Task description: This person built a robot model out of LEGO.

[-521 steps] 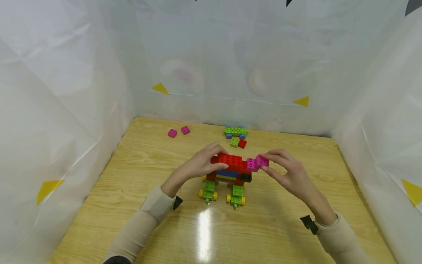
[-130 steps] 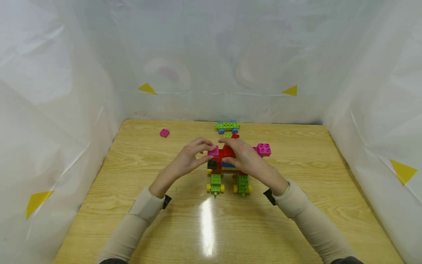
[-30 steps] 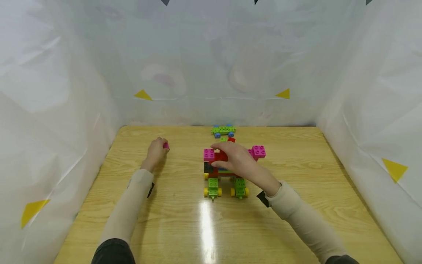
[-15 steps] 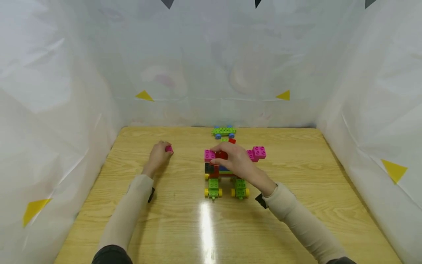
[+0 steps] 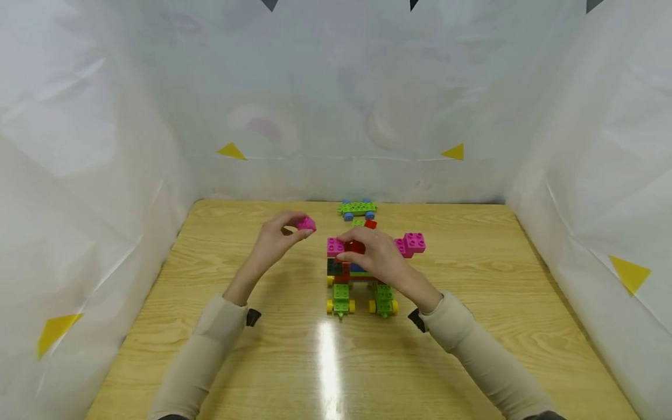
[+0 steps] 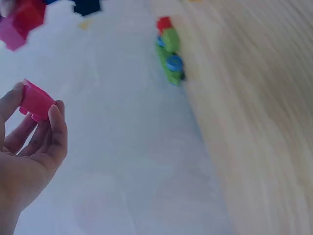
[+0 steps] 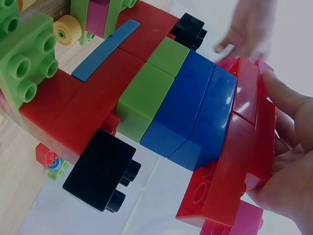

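Note:
My left hand (image 5: 273,242) pinches a small pink building brick (image 5: 307,223) between thumb and fingers, held above the table left of the model. In the left wrist view, the brick's studs (image 6: 36,117) point downward. My right hand (image 5: 380,255) grips the red bricks (image 7: 261,142) along the top of the brick model. That model stands on green wheeled bases (image 5: 341,298) with yellow wheels. Pink bricks stick out at its upper left (image 5: 335,247) and upper right (image 5: 415,242). Blue bricks (image 7: 190,107), lime bricks (image 7: 149,93) and black bricks (image 7: 100,169) show in its body.
A lime wheeled base (image 5: 358,208) with blue wheels stands at the table's back edge. Just before it lie a small lime brick (image 5: 358,223) and a red brick (image 5: 370,224). White sheeting (image 5: 336,105) encloses the wooden table (image 5: 252,361) at the back and sides.
My left hand has picked the last loose pink brick off the table's left and moved it right, towards the model. Earlier, another pink brick joined the model's left end. The right hand keeps its grip.

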{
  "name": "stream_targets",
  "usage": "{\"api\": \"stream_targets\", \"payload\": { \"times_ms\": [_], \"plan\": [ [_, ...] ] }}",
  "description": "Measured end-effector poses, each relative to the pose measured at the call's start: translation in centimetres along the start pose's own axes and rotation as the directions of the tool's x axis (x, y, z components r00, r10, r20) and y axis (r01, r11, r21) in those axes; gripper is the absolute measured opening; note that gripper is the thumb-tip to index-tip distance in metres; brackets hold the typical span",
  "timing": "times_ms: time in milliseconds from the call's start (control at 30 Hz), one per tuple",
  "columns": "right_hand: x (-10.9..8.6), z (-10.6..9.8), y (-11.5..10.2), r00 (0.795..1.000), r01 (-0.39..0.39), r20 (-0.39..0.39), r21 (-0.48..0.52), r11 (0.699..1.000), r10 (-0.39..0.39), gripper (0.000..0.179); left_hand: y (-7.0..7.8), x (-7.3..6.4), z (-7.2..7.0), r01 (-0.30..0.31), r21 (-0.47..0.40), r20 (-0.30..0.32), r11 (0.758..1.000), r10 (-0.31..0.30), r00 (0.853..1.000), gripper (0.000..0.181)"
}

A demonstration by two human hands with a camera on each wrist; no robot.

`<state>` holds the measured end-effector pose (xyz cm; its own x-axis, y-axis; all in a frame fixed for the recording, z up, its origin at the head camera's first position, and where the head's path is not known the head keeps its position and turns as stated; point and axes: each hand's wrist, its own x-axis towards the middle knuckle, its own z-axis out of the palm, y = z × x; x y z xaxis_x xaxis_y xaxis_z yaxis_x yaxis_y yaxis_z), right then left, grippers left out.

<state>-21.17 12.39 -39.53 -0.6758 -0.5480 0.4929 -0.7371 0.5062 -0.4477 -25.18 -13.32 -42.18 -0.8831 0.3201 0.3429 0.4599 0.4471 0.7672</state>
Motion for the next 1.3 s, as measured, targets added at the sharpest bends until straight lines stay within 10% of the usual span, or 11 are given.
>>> {"api": "stream_targets", "payload": {
  "times_ms": [300,1300],
  "plan": [
    [0.1,0.2,-0.1,1.000,0.029,-0.011,-0.014,0.999,-0.029,0.030,4.2,-1.1,0.6,-0.180,-0.106,0.105,0.978,0.191,0.976,0.035],
    [0.2,0.6,-0.1,1.000,0.011,-0.002,-0.031,0.999,-0.011,0.030,4.5,-1.1,1.0,-0.403,0.064,0.140,0.913,0.391,0.909,0.034]
  ]
}}
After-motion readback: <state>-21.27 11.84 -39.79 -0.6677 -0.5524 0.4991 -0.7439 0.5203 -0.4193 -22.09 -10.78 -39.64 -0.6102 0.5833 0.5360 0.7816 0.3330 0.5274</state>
